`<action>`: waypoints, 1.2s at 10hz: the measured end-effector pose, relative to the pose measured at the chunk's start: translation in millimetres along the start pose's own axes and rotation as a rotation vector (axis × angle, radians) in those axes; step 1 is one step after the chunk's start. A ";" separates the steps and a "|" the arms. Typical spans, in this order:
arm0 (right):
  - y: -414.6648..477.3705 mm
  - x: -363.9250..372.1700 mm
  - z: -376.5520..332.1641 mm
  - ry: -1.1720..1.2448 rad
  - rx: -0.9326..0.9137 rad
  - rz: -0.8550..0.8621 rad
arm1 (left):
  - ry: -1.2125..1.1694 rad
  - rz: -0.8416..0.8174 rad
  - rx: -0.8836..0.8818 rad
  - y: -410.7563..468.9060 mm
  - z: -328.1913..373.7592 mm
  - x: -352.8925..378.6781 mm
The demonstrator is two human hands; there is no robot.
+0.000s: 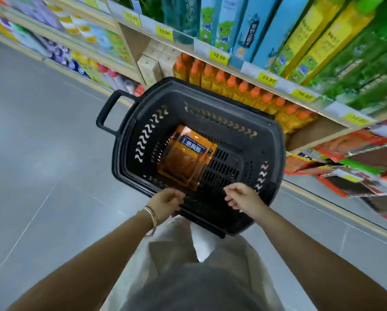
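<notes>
Orange snack packet (185, 158) lies flat on the floor of the black basket (119, 162), on the left half, long side running away from the person, so its near end sits just beyond the gap between the two hands. It's a touch closer to the left hand (165, 204) than the right hand (244, 198), so I'd guess left is the easier reach if they go for it. The basket sits right in front of their legs, with its loop handle (107, 113) sticking out the far-left end. Left hand, the one with the bangle, has its fingers curled over the near rim. Right hand hangs over the near wall with fingers bent, but honestly can't tell if it's holding anything. Both arms are out straight and angled down. Orange-capped bottles (244, 86) line the shelf behind
</notes>
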State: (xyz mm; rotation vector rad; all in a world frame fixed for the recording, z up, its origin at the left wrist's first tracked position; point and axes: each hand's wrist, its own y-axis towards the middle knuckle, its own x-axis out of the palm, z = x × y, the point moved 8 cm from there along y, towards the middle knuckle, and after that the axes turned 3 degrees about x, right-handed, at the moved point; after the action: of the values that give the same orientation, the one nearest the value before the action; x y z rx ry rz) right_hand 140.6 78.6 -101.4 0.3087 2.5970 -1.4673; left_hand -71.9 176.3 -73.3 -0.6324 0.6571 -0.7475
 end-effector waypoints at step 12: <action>287.0 105.0 64.5 0.732 0.366 0.231 | 0.335 -0.035 -0.200 267.7 -84.7 -58.0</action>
State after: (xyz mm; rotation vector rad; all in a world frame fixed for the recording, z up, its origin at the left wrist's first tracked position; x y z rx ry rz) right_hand 111.3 178.9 -395.7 1.3674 2.5938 -2.0104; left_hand -58.4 351.1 -300.3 -0.7095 1.0404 -0.8356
